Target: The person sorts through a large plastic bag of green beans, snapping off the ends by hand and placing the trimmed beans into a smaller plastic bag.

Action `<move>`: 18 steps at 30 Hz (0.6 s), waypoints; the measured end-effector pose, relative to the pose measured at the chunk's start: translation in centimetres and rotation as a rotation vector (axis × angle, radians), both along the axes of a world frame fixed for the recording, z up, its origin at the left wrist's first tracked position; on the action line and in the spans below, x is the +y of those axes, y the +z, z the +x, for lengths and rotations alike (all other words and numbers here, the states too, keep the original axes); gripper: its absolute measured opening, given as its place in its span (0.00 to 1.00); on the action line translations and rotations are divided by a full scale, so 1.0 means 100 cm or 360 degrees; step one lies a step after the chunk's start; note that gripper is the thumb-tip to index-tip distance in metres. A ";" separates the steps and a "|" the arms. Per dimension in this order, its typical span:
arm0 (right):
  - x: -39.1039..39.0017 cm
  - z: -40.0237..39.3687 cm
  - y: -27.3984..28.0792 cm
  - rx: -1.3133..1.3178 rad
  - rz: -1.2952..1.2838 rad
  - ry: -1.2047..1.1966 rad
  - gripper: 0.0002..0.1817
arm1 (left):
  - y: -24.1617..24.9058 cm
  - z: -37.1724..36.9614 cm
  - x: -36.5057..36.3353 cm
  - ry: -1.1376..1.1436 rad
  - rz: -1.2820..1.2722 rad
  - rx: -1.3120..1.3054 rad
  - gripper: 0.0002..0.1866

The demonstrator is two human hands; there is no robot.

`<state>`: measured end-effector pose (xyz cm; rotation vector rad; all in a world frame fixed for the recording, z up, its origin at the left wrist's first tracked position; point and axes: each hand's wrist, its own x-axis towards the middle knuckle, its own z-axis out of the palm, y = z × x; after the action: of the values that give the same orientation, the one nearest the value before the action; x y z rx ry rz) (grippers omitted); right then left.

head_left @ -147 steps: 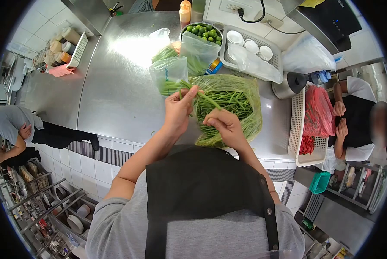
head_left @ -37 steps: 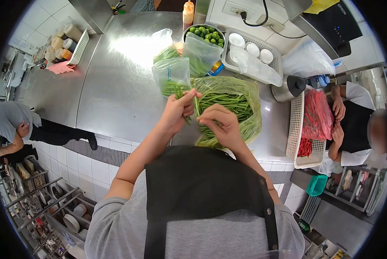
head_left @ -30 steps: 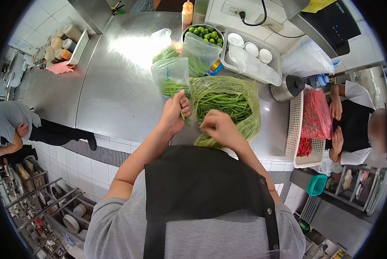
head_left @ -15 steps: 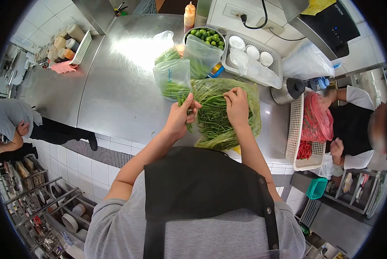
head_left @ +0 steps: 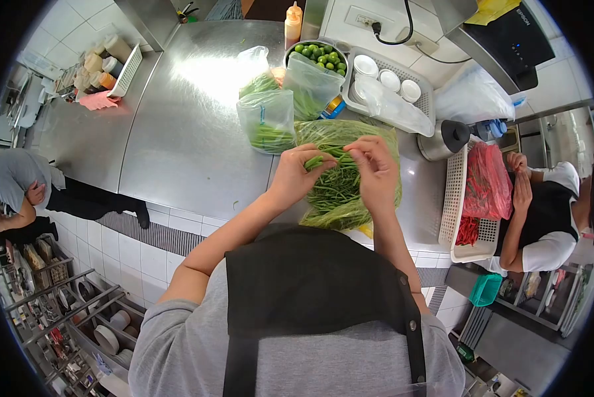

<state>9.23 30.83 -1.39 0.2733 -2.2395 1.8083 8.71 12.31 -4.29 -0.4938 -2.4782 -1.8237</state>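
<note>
A wide-open plastic bag (head_left: 395, 139) full of thin green beans (head_left: 337, 192) lies on the steel counter in front of me. Over its left part, my left hand (head_left: 300, 173) is closed on a small bunch of green beans (head_left: 315, 163). My right hand (head_left: 375, 173) pinches the end of a green bean just right of it, above the bag. Both hands are close together, with a bean between the fingertips. Beyond my left hand stands a clear bag of cut green pieces (head_left: 268, 126).
Behind are two more bags (head_left: 310, 86), a bowl of limes (head_left: 320, 54), a sauce bottle (head_left: 293, 25) and a tray of white containers (head_left: 419, 119). At right stand a steel jug (head_left: 436, 142), a basket of red chillies (head_left: 452, 198) and a co-worker. Another person stands left.
My left hand has moved right over the bag with its beans, and my right hand has come up from the pile to meet it. The co-worker's hands at right have come together.
</note>
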 end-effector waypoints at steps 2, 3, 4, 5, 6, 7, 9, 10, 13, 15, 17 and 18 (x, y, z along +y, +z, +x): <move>-0.001 0.000 0.000 -0.0015 -0.0082 0.0009 0.04 | 0.000 0.002 0.003 -0.0028 0.0033 0.0093 0.09; -0.001 0.001 0.001 -0.0029 -0.0162 0.0015 0.04 | 0.000 0.004 0.005 0.0025 0.0212 -0.0008 0.08; -0.002 0.003 0.003 -0.0031 -0.0163 0.0010 0.04 | 0.001 0.006 0.006 0.0076 0.0394 -0.0110 0.08; -0.004 0.006 0.006 -0.0032 -0.0003 0.0013 0.04 | 0.003 0.007 0.006 0.0072 0.0394 -0.0113 0.08; -0.007 0.007 0.008 -0.0032 0.0156 0.0018 0.04 | 0.017 0.007 0.004 0.0029 0.0600 -0.0385 0.08; -0.008 0.007 0.003 -0.0033 0.0155 0.0016 0.04 | 0.024 0.008 0.003 -0.0013 0.0803 -0.0657 0.08; -0.012 0.006 -0.008 -0.0077 -0.0067 0.0022 0.03 | 0.016 0.011 0.003 -0.0065 0.0611 -0.0570 0.07; -0.014 0.006 -0.008 -0.0076 -0.0066 0.0029 0.03 | 0.010 0.011 0.004 -0.0116 0.0418 -0.0480 0.06; -0.019 0.006 -0.008 -0.0277 -0.0447 0.0063 0.03 | -0.003 0.012 0.010 -0.0017 0.0654 -0.0310 0.06; -0.015 0.004 -0.016 -0.0288 -0.0372 -0.0095 0.04 | -0.007 0.011 0.010 0.0012 0.0741 -0.0318 0.06; 0.000 0.005 -0.018 -0.0329 -0.0011 -0.0135 0.04 | -0.006 0.008 0.010 0.0040 0.0835 -0.0325 0.06; 0.009 0.004 -0.020 -0.0368 0.0347 -0.0161 0.05 | 0.001 0.006 0.006 0.0118 0.0798 -0.0381 0.07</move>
<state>9.65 31.69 -3.37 -0.0121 -2.5625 1.6175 9.33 12.89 -4.23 -0.1622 -1.9957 -2.4752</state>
